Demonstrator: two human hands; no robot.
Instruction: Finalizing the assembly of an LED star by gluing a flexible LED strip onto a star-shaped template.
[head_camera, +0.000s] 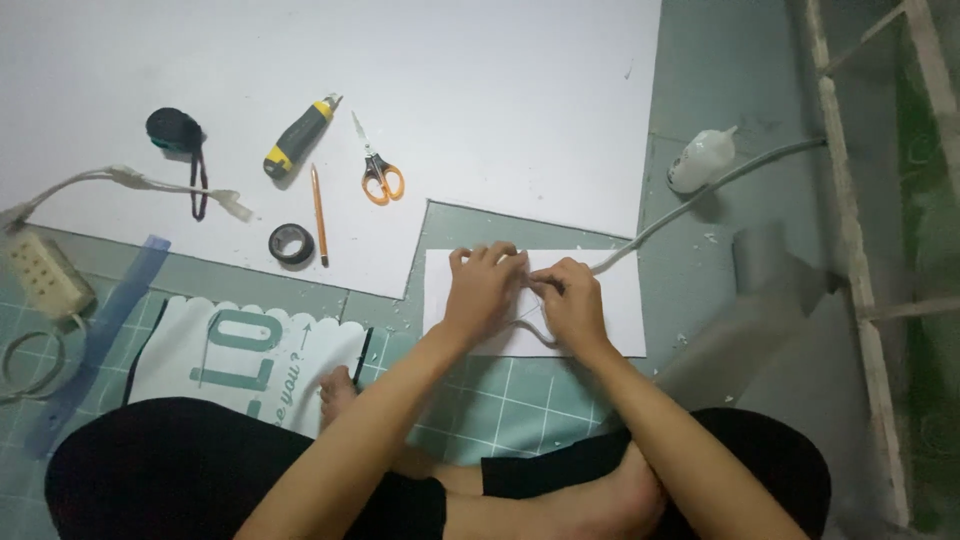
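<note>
White paper sheet (620, 310): small rectangle, flat on the green cutting mat, long side running left-right, just below the notch in the large white board. Grey cord (700, 195): thick, runs from upper right down across the sheet's top edge, then loops on the sheet under both hands.

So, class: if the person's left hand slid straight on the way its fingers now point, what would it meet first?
The left hand points away from the body, across the small white sheet. Past that sheet's far edge comes a strip of green mat, then probably the large white board.
</note>
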